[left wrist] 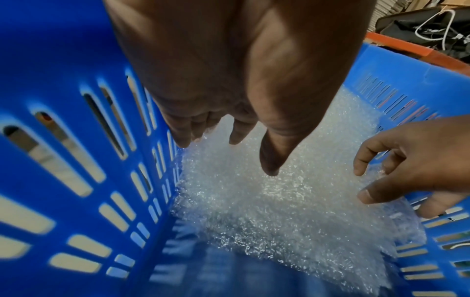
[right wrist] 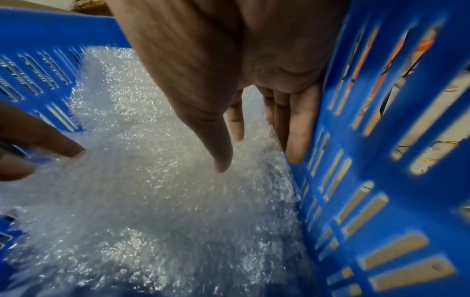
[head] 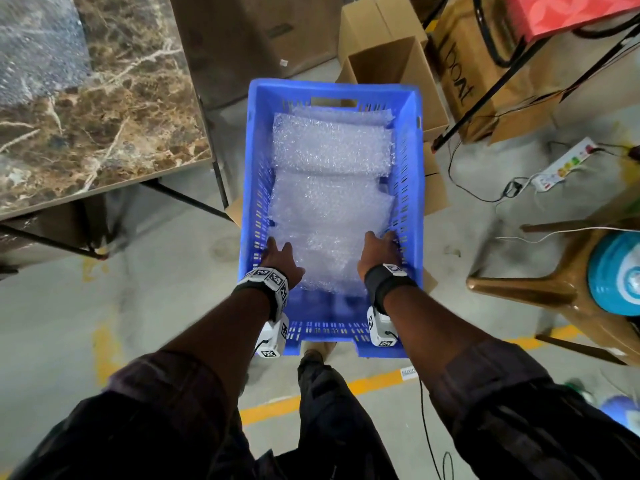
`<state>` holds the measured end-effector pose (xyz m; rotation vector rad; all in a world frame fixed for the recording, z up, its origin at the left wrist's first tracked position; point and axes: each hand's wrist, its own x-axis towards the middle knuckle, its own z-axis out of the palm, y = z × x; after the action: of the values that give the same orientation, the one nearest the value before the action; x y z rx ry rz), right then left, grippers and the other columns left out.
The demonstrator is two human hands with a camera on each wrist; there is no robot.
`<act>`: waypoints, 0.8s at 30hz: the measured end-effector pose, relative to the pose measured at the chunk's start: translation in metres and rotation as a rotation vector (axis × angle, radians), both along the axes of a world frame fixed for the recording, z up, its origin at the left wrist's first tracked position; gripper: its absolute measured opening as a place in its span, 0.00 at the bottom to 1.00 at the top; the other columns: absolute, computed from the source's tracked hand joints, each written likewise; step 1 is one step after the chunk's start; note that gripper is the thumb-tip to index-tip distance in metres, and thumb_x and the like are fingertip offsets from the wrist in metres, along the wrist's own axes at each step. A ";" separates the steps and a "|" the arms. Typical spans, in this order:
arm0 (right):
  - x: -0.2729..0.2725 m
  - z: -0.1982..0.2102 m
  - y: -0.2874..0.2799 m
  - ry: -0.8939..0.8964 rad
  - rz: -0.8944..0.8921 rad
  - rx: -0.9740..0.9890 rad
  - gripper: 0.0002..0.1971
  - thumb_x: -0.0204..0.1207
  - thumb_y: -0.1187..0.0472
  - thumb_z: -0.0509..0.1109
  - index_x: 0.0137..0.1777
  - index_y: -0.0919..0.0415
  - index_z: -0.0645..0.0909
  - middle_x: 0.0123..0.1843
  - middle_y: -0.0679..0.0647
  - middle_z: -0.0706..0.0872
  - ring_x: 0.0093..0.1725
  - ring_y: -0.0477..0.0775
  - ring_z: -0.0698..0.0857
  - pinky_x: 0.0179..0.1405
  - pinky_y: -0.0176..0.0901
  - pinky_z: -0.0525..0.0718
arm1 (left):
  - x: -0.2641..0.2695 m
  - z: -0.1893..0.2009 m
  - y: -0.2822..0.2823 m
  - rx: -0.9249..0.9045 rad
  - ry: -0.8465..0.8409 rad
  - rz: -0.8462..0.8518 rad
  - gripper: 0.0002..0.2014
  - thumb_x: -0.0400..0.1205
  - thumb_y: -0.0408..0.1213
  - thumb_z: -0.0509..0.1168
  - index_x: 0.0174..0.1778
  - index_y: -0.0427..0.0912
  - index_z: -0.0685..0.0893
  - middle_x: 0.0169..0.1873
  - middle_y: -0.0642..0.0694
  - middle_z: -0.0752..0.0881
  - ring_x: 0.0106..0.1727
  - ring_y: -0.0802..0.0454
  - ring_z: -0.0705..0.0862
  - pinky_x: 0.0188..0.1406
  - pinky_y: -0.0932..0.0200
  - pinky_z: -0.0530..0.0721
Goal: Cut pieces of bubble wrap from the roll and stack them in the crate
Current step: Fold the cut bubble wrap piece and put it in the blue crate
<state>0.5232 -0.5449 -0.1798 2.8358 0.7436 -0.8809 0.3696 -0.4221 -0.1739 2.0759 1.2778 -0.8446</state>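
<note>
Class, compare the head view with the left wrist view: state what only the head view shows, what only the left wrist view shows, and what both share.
Only the head view shows the marble-topped table, the cardboard boxes, the power strip, and the far bubble wrap pieces in the crate.

Only the left wrist view shows the left hand's fingers extended down at the bubble wrap's edge beside the crate wall, and the right hand's loosely curled fingers at the opposite edge.

Both show the blue crate, the near bubble wrap sheet, and both hands inside the crate.
</note>
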 end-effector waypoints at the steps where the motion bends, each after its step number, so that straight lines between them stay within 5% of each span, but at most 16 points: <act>1: -0.001 0.002 0.000 0.005 0.003 -0.003 0.19 0.73 0.71 0.66 0.64 0.58 0.76 0.67 0.66 0.68 0.60 0.72 0.80 0.59 0.61 0.81 | -0.001 0.003 0.001 0.007 -0.016 0.012 0.34 0.81 0.51 0.67 0.80 0.43 0.64 0.83 0.35 0.47 0.82 0.31 0.58 0.78 0.45 0.65; 7: -0.011 0.040 0.006 -0.010 -0.001 0.002 0.22 0.71 0.66 0.72 0.65 0.59 0.74 0.72 0.67 0.65 0.66 0.69 0.77 0.61 0.54 0.81 | -0.007 0.044 0.005 0.055 -0.180 0.019 0.32 0.82 0.46 0.67 0.79 0.39 0.66 0.84 0.32 0.44 0.81 0.34 0.64 0.78 0.51 0.63; 13: -0.049 0.093 0.033 -0.070 0.040 0.028 0.29 0.70 0.61 0.76 0.69 0.58 0.70 0.80 0.66 0.57 0.78 0.68 0.61 0.64 0.60 0.77 | -0.036 0.106 0.029 0.077 -0.399 -0.022 0.31 0.81 0.44 0.69 0.80 0.42 0.68 0.84 0.34 0.49 0.81 0.37 0.63 0.79 0.51 0.64; 19: -0.109 0.131 0.072 0.021 0.063 0.036 0.30 0.75 0.52 0.73 0.74 0.61 0.68 0.75 0.65 0.65 0.74 0.68 0.69 0.68 0.60 0.73 | -0.138 0.158 0.087 0.127 -0.444 0.005 0.31 0.80 0.45 0.69 0.79 0.43 0.69 0.84 0.34 0.53 0.84 0.42 0.60 0.80 0.52 0.64; 24: -0.150 0.114 0.085 0.111 -0.048 0.025 0.37 0.75 0.44 0.71 0.78 0.64 0.65 0.77 0.68 0.71 0.75 0.68 0.73 0.71 0.52 0.76 | -0.242 0.185 0.140 0.185 -0.434 0.061 0.29 0.82 0.44 0.67 0.79 0.42 0.70 0.83 0.37 0.59 0.83 0.41 0.62 0.79 0.53 0.64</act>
<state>0.3728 -0.4601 -0.0658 2.8575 0.7063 -1.0509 0.1277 -0.2825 0.0108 2.1919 1.2024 -0.2306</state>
